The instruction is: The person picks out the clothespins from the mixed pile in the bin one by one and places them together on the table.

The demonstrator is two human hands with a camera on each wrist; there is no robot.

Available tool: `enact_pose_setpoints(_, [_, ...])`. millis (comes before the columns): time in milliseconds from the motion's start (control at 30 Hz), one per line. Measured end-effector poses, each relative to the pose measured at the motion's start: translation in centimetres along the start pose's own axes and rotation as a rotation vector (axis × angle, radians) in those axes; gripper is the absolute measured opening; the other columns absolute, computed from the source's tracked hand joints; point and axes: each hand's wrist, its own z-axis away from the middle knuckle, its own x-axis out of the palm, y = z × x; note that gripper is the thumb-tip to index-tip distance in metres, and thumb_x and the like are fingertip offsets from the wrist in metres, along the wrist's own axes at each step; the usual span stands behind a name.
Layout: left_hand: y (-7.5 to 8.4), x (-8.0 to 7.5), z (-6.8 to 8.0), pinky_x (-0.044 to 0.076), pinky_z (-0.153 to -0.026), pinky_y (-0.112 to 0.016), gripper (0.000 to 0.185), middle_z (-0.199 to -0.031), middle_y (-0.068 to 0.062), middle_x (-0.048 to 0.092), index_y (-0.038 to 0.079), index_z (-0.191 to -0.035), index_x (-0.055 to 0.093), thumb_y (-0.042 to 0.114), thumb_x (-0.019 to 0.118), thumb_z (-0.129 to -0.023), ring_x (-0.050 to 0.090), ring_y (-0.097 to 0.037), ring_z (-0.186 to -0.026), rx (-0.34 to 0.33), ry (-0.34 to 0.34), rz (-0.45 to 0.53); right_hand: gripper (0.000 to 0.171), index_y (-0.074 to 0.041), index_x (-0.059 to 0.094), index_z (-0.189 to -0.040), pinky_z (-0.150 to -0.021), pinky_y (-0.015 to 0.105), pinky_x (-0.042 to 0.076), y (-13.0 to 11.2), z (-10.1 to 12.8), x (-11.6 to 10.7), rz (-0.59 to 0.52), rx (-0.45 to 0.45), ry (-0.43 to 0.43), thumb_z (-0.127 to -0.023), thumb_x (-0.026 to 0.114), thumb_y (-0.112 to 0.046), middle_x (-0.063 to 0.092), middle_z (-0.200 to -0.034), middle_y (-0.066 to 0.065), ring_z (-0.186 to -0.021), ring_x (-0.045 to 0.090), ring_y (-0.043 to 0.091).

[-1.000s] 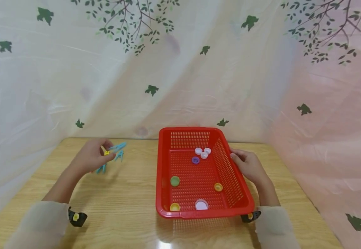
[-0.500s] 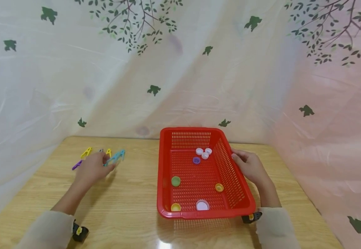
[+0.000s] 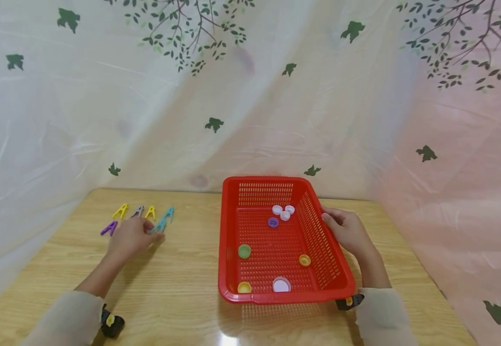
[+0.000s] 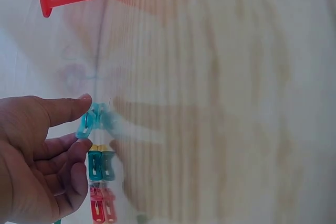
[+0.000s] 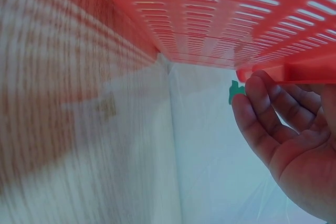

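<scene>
Inside the red basket (image 3: 233,250), gripped by the right hand (image 3: 347,231), lie bottle caps (image 3: 283,212).

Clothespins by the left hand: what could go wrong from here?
1. The left hand only pinches one teal clothespin at its fingertips; it could slip or spring away.
2. More clothespins lie close around the hand, so a careless move may scatter them.
3. The right hand holds the red basket by one rim; a tug could tip it and roll the bottle caps.
</scene>
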Motion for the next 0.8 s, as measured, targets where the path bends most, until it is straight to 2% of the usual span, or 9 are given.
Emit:
enact_pose_setpoints(167, [-0.05, 0.25, -0.21, 0.055, -0.071, -0.046, 0.053, -0.099, -0.018, 0.071, -0.003, -0.104, 0.072, 0.045, 0.083, -0.084, 0.063, -0.025, -0.08, 0.01, -0.009, -0.013, 0.051, -0.007, 0.053, -0.149, -0.075, 0.038, 0.062, 0.04, 0.03, 0.03, -0.002, 0.007, 0.0, -0.106, 0.056, -0.035, 0.069, -0.122, 0.022, -0.086, 0.073, 0.026])
enact_pose_setpoints(667, [0.52, 0.77, -0.55, 0.056, -0.074, -0.049, 0.052, -0.1, -0.02, 0.072, -0.006, -0.102, 0.074, 0.041, 0.083, -0.084, 0.064, -0.026, -0.081, 0.027, -0.017, -0.032, 0.05, -0.005, 0.053, -0.148, -0.073, 0.037, 0.062, 0.31, -0.24, 0.02, 0.0, -0.004, 0.001, -0.106, 0.056, -0.032, 0.069, -0.12, 0.023, -0.085, 0.073, 0.026])
enact_pose_setpoints(800, [0.71, 0.67, -0.56, 0.057, -0.076, -0.05, 0.052, -0.103, -0.023, 0.072, -0.007, -0.105, 0.074, 0.041, 0.083, -0.084, 0.067, -0.031, -0.085, 0.028, -0.011, -0.051, 0.05, -0.005, 0.053, -0.149, -0.073, 0.038, 0.062, 0.2, -0.19, 0.03, -0.002, -0.003, 0.001, -0.106, 0.056, -0.032, 0.069, -0.119, 0.023, -0.085, 0.073, 0.026])
